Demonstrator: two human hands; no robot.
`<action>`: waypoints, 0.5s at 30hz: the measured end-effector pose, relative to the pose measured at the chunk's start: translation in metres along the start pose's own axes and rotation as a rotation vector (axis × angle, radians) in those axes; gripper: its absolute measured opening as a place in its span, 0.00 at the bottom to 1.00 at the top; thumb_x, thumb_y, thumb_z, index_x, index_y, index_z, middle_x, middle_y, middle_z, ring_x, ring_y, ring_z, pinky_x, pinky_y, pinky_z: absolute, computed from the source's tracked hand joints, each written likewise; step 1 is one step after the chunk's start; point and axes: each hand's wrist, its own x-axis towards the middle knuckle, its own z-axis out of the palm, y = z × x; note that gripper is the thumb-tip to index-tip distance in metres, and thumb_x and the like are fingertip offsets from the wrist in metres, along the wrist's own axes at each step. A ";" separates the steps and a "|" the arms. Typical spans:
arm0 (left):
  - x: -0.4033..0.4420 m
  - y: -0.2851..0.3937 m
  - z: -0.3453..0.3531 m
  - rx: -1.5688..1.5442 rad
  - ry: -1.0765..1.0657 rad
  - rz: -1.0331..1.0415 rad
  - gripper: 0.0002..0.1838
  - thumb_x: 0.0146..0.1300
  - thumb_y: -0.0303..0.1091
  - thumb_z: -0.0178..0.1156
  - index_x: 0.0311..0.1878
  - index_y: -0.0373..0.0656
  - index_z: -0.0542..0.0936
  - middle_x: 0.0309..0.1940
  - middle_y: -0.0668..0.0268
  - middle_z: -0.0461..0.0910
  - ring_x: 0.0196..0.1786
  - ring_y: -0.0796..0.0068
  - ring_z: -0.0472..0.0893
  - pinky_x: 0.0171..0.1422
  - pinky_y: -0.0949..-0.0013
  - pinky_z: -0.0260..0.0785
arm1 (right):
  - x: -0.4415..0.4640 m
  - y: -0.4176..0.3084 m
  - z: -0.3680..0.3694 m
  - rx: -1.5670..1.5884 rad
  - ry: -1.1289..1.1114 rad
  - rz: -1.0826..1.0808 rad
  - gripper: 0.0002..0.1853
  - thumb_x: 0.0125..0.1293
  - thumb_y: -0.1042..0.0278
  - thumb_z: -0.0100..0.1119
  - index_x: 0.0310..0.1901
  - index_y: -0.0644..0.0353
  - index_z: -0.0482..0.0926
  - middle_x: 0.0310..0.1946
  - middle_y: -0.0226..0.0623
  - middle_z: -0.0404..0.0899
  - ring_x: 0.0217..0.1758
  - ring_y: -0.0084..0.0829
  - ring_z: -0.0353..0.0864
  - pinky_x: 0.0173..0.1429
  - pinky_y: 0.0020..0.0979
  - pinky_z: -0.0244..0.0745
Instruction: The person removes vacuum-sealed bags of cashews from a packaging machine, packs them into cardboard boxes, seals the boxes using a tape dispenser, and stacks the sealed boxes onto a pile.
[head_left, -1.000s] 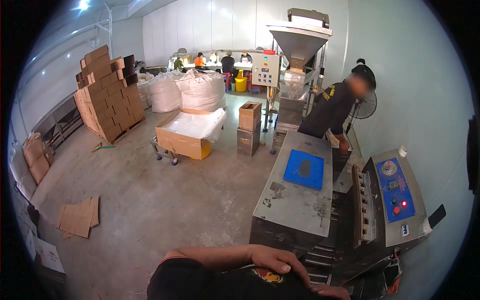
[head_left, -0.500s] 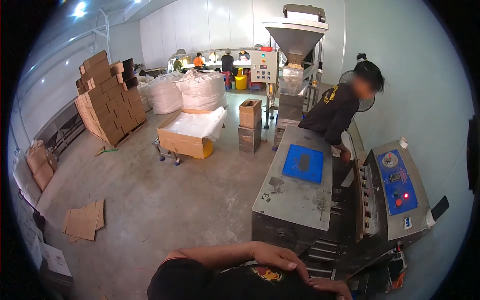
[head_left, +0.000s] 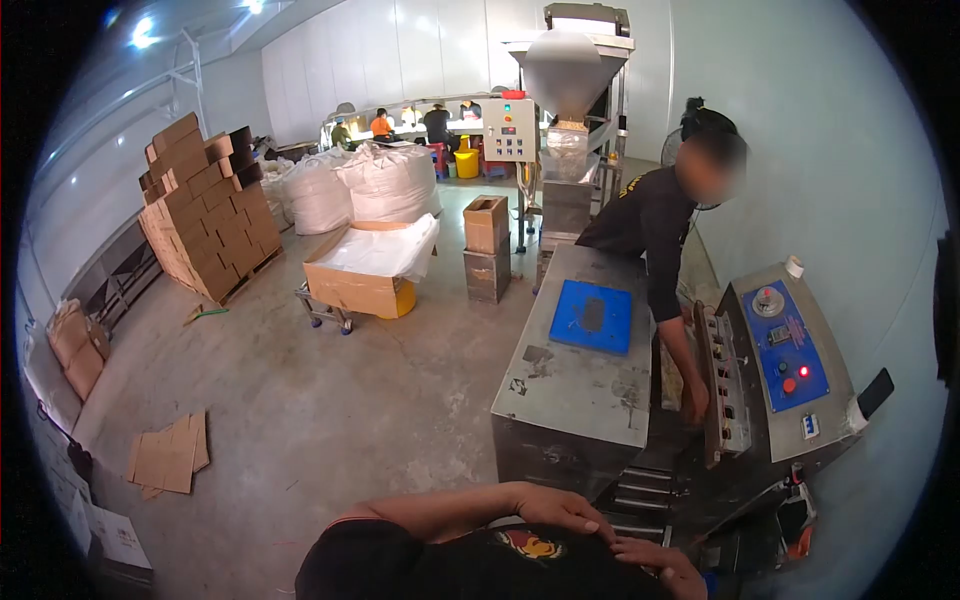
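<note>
The left hand (head_left: 562, 508) lies in front of the dark shirt (head_left: 420, 560), palm turned down. Its fingers are released and loosely extended towards the right hand (head_left: 668, 568), whose visible fingers are likewise unclenched. No object shows in either hand; whether their fingertips touch is hard to tell. Held close to the body like this, both hands seem to be kept clear of the steel-topped machine (head_left: 600, 400) just ahead. Its metal rollers (head_left: 640, 495) are the things nearest to the hands, on the machine's near side.

On top of the machine a blue sheet (head_left: 572, 325) lies flat, probably because the level surface keeps it steady. To the right of the machine stands the control console (head_left: 790, 350), its sloping face turned up, presumably so that the dials can be read from above. A co-worker (head_left: 640, 220) leans over the machine from its far side, one hand (head_left: 695, 402) reaching down beside the console; what it touches is unclear.

Beyond the machine rises a metal hopper (head_left: 590, 95). To the machine's left, a tall carton (head_left: 486, 228) sits on a metal stand (head_left: 488, 278), which likely gives it height. Farther left, a white liner (head_left: 375, 250) spreads inside and over an open carton (head_left: 360, 290), perhaps to keep contents off the cardboard.
</note>
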 end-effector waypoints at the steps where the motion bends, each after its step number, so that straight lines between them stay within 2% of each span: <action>1: 0.001 0.001 0.002 -0.032 0.020 -0.055 0.26 0.78 0.48 0.42 0.64 0.37 0.74 0.62 0.56 0.75 0.67 0.62 0.71 0.73 0.60 0.59 | -0.004 0.009 0.000 -0.029 0.010 -0.028 0.28 0.76 0.46 0.43 0.61 0.63 0.74 0.55 0.54 0.78 0.61 0.50 0.77 0.69 0.50 0.64; 3: 0.002 0.004 0.005 -0.097 0.053 -0.168 0.31 0.77 0.54 0.43 0.62 0.35 0.76 0.61 0.56 0.77 0.65 0.62 0.72 0.72 0.63 0.59 | -0.014 0.041 -0.017 0.043 -0.131 0.182 0.29 0.75 0.46 0.42 0.63 0.62 0.74 0.62 0.49 0.74 0.69 0.48 0.69 0.74 0.47 0.57; 4: 0.005 -0.005 0.004 -0.008 0.011 -0.238 0.31 0.76 0.55 0.43 0.62 0.35 0.76 0.60 0.55 0.77 0.65 0.62 0.73 0.72 0.63 0.59 | -0.017 0.058 -0.026 0.085 -0.196 0.289 0.29 0.75 0.46 0.42 0.64 0.62 0.75 0.66 0.46 0.72 0.73 0.46 0.65 0.76 0.45 0.54; 8: 0.009 -0.122 -0.003 0.288 -0.113 -0.477 0.31 0.74 0.58 0.45 0.59 0.38 0.79 0.55 0.51 0.80 0.59 0.55 0.77 0.65 0.60 0.66 | -0.055 0.125 -0.024 0.088 -0.144 0.393 0.31 0.74 0.43 0.44 0.66 0.58 0.73 0.66 0.45 0.72 0.72 0.45 0.67 0.75 0.44 0.57; 9: 0.011 -0.113 -0.001 0.409 -0.195 -0.622 0.30 0.74 0.56 0.46 0.58 0.39 0.79 0.55 0.50 0.80 0.58 0.52 0.78 0.63 0.57 0.68 | -0.061 0.138 -0.023 0.090 -0.133 0.414 0.31 0.74 0.42 0.44 0.66 0.58 0.73 0.65 0.45 0.73 0.71 0.44 0.68 0.74 0.44 0.59; 10: 0.009 -0.104 -0.003 0.547 -0.274 -0.756 0.28 0.74 0.55 0.46 0.58 0.39 0.79 0.54 0.49 0.80 0.56 0.50 0.79 0.60 0.55 0.70 | -0.061 0.138 -0.022 0.098 -0.113 0.548 0.32 0.74 0.41 0.44 0.66 0.58 0.72 0.64 0.45 0.74 0.68 0.44 0.71 0.72 0.45 0.63; 12: -0.033 -0.217 0.005 0.766 -0.292 -0.721 0.25 0.71 0.52 0.49 0.56 0.39 0.79 0.50 0.49 0.81 0.53 0.47 0.80 0.57 0.52 0.71 | -0.083 0.172 -0.013 0.062 -0.043 0.737 0.31 0.73 0.40 0.44 0.66 0.57 0.73 0.60 0.46 0.77 0.63 0.44 0.76 0.66 0.45 0.69; 14: -0.068 -0.216 0.012 0.717 -0.129 -0.657 0.23 0.66 0.49 0.53 0.53 0.41 0.79 0.46 0.50 0.82 0.52 0.50 0.81 0.55 0.53 0.73 | -0.109 0.208 -0.003 -0.075 -0.008 0.846 0.30 0.73 0.40 0.45 0.64 0.56 0.75 0.58 0.46 0.78 0.59 0.45 0.78 0.62 0.45 0.72; 15: -0.091 -0.219 0.022 0.566 0.066 -0.574 0.21 0.64 0.48 0.54 0.52 0.43 0.79 0.45 0.51 0.82 0.52 0.50 0.81 0.55 0.53 0.73 | -0.111 0.211 -0.003 -0.159 -0.029 0.895 0.29 0.73 0.40 0.45 0.63 0.55 0.76 0.58 0.46 0.79 0.58 0.45 0.79 0.61 0.45 0.73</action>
